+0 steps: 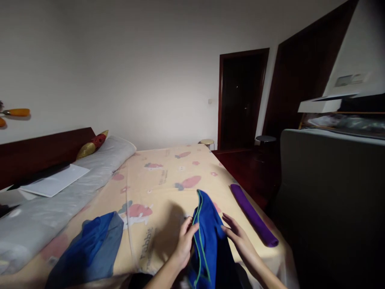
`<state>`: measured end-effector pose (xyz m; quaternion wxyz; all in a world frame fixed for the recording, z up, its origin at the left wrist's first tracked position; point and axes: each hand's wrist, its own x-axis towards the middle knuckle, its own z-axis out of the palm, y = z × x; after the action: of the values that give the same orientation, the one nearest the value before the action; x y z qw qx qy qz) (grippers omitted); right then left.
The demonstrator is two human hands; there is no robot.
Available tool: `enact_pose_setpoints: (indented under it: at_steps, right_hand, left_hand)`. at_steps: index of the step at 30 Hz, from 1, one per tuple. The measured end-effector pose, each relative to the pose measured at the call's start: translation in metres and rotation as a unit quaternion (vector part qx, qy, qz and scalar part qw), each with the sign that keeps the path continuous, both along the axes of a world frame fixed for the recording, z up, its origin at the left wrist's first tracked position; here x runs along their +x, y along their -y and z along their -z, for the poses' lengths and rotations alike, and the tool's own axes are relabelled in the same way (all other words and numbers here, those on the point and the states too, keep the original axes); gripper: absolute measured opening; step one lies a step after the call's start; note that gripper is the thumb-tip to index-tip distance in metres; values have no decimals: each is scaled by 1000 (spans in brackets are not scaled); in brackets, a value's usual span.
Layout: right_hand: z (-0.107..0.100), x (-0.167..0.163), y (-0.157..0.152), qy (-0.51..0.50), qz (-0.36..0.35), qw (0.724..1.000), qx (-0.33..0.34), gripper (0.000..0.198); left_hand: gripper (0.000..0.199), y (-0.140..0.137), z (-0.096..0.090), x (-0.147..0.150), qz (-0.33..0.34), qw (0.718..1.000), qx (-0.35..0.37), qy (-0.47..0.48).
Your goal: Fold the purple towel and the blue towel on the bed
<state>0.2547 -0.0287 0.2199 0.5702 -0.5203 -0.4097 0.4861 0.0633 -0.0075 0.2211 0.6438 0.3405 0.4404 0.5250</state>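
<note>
A blue cloth with green stitched edging point(210, 228) is held up in front of me, folded and hanging down past the bed's near edge. My left hand point(185, 243) grips its left edge between thumb and fingers. On the cloth's other side, my right hand point(237, 235) has its fingers stretched and apart, with the tips at or just touching the fabric. Off to the right lies a purple rolled cloth point(254, 214), lengthwise near the bed's side edge. Another blue cloth point(90, 245), partly greyish blue, lies crumpled at the near left.
The bed point(156, 172) has a cream sheet with carrot and rabbit prints. Along its left run a grey pillow point(102, 168), a white flat sheet or folder point(57, 180) and a red-gold cushion point(94, 144). A dark grey panel point(325, 192) rises at right; stools stand behind.
</note>
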Motion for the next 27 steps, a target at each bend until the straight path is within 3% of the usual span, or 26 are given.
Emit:
enact_pose_setpoints:
  at_steps: [3,7,10,12,17,23,25,27]
  right_hand:
    - [-7,-10,11,121,17,991,54,50]
    - [-18,-26,30,213,-129,965,76,38]
    - [-19,-29,35,235,-164,955,79,33]
    - [-19,-28,36,255,-185,945,91,26]
    - [-25,-29,37,256,-217,937,99,24]
    - [-20,-36,40,282,-226,932,25,32]
    - [-18,-31,37,244,-247,938,16,36]
    - [-22,-22,32,188,-252,949,12,42]
  left_hand:
    - [53,4,-4,11,-22,999,-28,19]
    - [47,16,-13,28,7,1000,26,-8]
    - [33,22,-20,31,53,994,93,-21]
    - [34,23,-23,28,67,992,101,-24]
    - [36,20,-24,13,82,989,113,-52]
    - [35,24,-23,11,87,991,92,-35]
    - [33,21,-19,11,91,993,76,-5]
    - [28,14,-16,7,54,997,42,28]
